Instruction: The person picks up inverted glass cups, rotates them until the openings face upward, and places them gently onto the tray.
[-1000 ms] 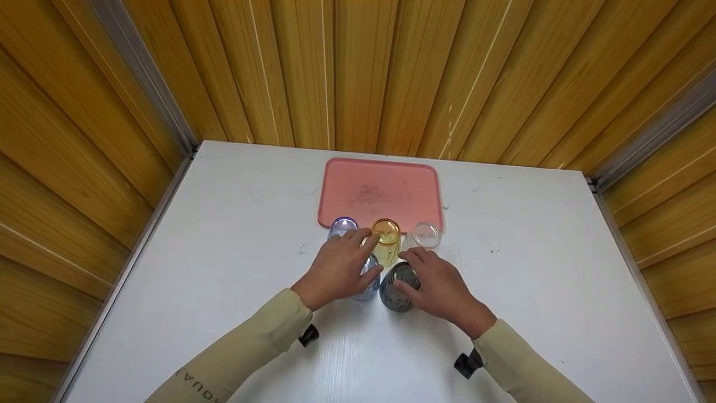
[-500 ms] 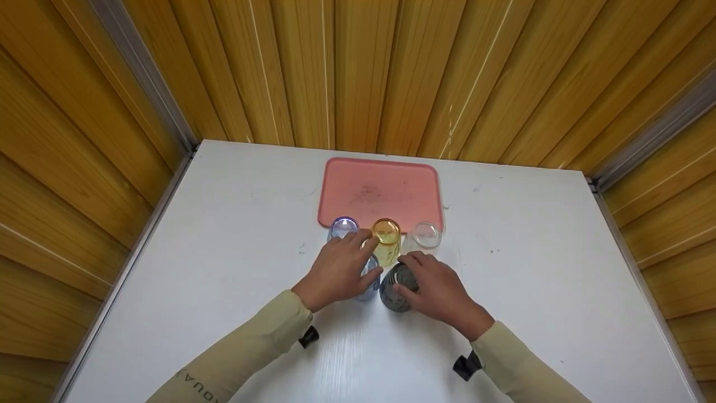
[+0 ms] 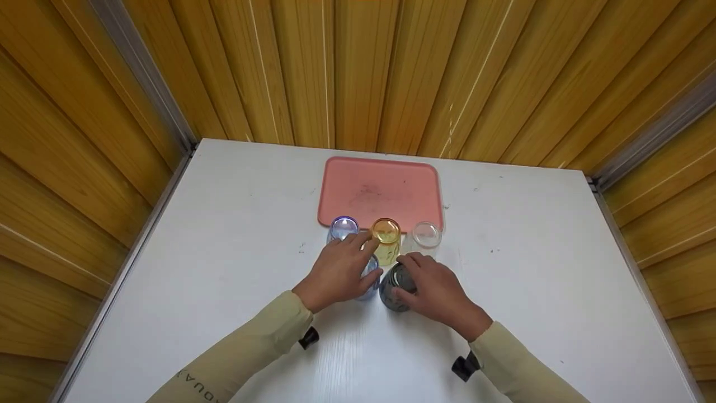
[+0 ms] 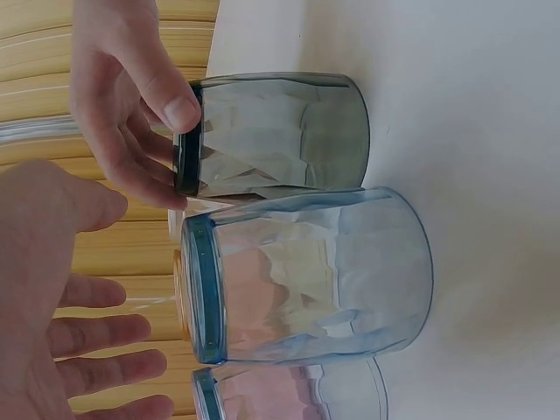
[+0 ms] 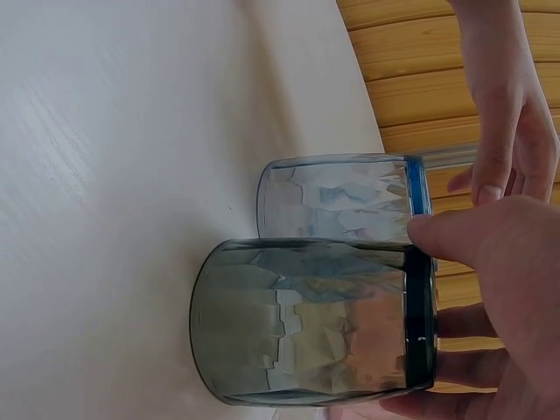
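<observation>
My right hand [image 3: 439,288] holds the top of a smoky grey glass [image 5: 306,324], thumb on one side and fingers on the other. That glass stands on the table with its thick, dark end up. Over a light blue glass [image 4: 385,271] hovers my left hand [image 3: 338,274], its fingers spread and apart from the glass in the left wrist view. Behind these two are a violet-blue-edged glass [image 3: 344,226], a yellow glass [image 3: 387,254] and a colourless glass [image 3: 427,235]. The left hand partly hides the light blue and violet-blue-edged glasses.
A pink tray [image 3: 380,184] lies flat behind the glasses, its front edge close to the back row. The white table [image 3: 251,224] is bounded by wood-patterned walls [image 3: 358,73] at the back and sides.
My right hand has shifted slightly down and left and closed on the top of the grey glass. The left hand has stayed almost still.
</observation>
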